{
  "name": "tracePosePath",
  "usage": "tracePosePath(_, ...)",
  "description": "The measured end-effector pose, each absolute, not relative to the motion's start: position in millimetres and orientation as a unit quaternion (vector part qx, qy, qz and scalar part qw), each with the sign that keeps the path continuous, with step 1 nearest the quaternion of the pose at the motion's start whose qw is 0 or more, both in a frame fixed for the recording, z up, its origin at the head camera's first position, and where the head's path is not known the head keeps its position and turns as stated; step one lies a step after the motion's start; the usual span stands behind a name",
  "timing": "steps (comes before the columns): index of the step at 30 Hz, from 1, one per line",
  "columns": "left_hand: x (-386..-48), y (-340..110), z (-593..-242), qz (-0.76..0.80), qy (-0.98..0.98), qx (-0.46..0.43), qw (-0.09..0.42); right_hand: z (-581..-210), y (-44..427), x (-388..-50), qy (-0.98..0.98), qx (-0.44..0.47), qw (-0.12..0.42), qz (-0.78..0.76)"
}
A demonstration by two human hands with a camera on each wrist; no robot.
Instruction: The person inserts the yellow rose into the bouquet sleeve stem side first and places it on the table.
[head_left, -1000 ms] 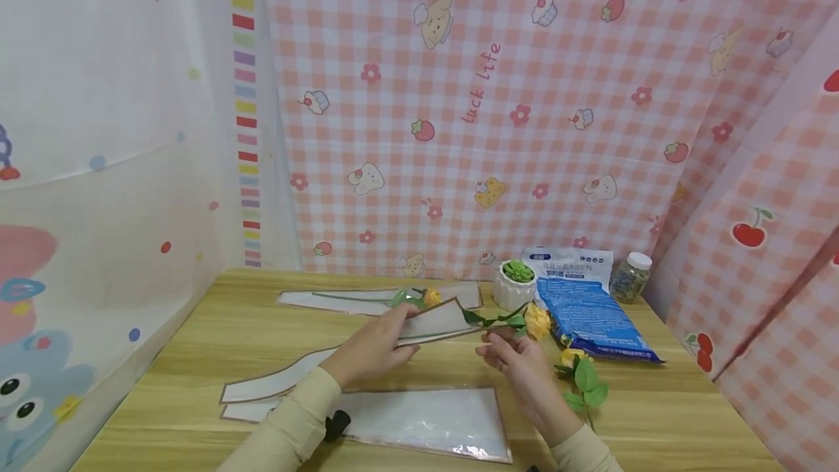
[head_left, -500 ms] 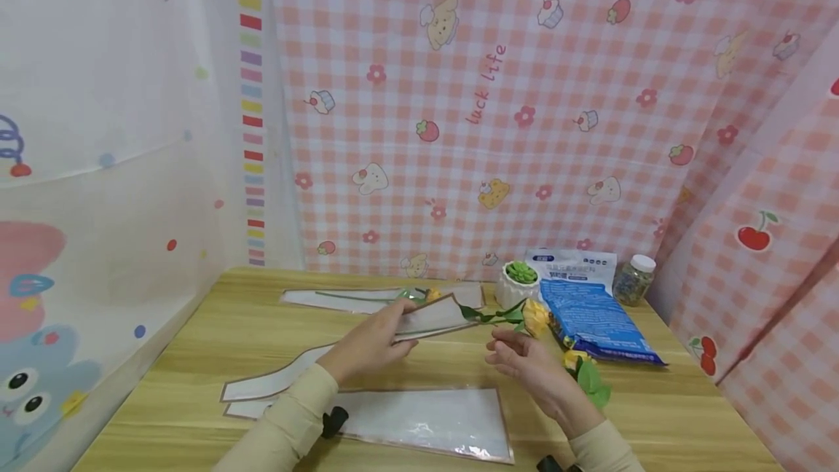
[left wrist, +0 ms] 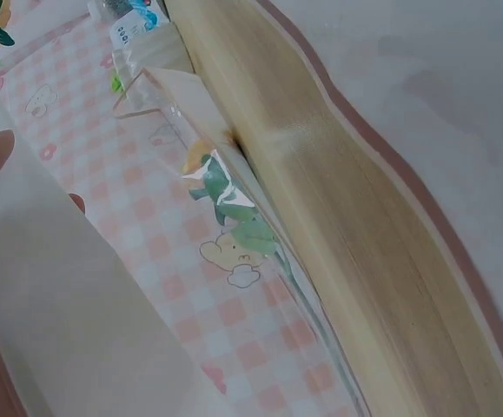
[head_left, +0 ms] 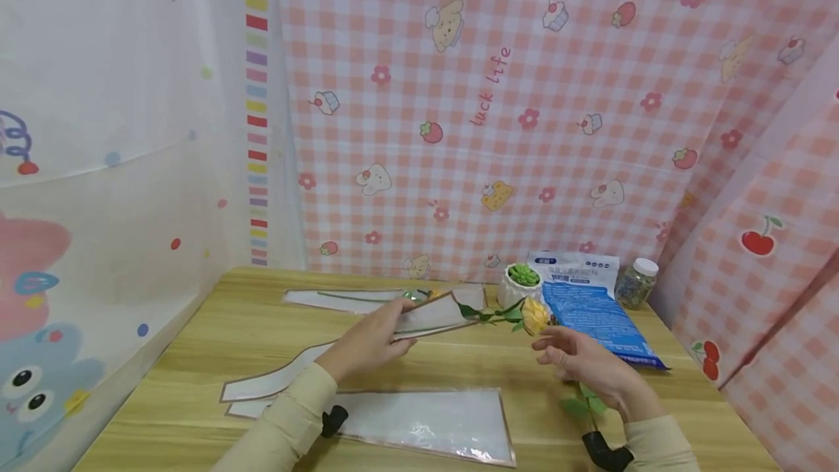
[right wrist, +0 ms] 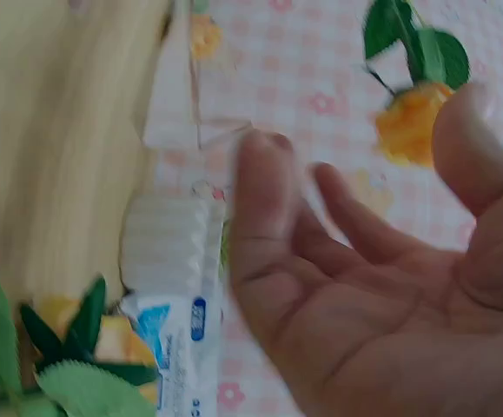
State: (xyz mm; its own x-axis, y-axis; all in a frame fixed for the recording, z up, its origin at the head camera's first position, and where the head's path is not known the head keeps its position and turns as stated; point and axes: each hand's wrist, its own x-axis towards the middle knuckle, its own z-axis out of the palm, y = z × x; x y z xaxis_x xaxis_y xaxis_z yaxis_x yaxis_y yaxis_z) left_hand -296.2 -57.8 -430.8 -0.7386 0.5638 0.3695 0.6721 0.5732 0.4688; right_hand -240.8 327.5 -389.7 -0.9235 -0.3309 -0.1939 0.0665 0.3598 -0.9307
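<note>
My left hand (head_left: pixel 372 341) holds a white flower sleeve (head_left: pixel 429 317) with a brownish border, thumb on its near side. A yellow artificial rose (head_left: pixel 535 315) with dark green leaves sticks out of the sleeve's right end; most of its stem is hidden by the sleeve. To the right of that bloom, my right hand (head_left: pixel 593 368) hovers with loosely bent fingers and nothing in them. In the right wrist view its palm (right wrist: pixel 381 304) shows bare. Below the right hand lies another rose, its green leaves (head_left: pixel 577 405) visible and its bloom covered by the hand in the head view.
A second sleeve (head_left: pixel 426 425) lies flat at the front. At the back, another sleeve (head_left: pixel 301 299) contains a yellow rose. A white potted succulent (head_left: pixel 522 284), a blue and white bag (head_left: pixel 590 315) and a lidded jar (head_left: pixel 636 284) stand at the back right.
My right hand has moved right, away from the sleeve's opening and past the rose's bloom, over the loose rose. The left hand keeps its hold on the sleeve.
</note>
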Motion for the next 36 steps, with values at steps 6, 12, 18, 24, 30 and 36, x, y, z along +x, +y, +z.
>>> tracePosePath(6,-296.6,-55.1,-432.5,-0.288,-0.883,-0.359,0.093,-385.2,331.7,-241.5,0.810,-0.068,0.085,-0.576)
tracePosePath(12,-296.4,-54.0,-434.2,-0.261,-0.880,-0.381,0.112,-387.9,321.7,-243.3,0.797,-0.060,0.054,-0.598)
tracePosePath(18,-296.7,-52.6,-434.6,-0.256,-0.879,-0.388,0.111,-385.5,320.0,-241.4,0.793,-0.050,0.045,-0.605)
tracePosePath(24,-298.3,-51.7,-436.9,-0.243,-0.885,-0.386,0.096,-383.1,320.6,-238.9,0.795,-0.066,0.052,-0.600)
tracePosePath(30,-296.7,-52.2,-437.8,-0.236,-0.887,-0.389,0.081,-380.4,318.8,-237.1,0.801,-0.050,0.055,-0.594)
tracePosePath(36,-292.9,-51.6,-436.2,-0.222,-0.890,-0.391,0.071,-377.9,314.7,-235.4,0.809,-0.033,0.041,-0.586)
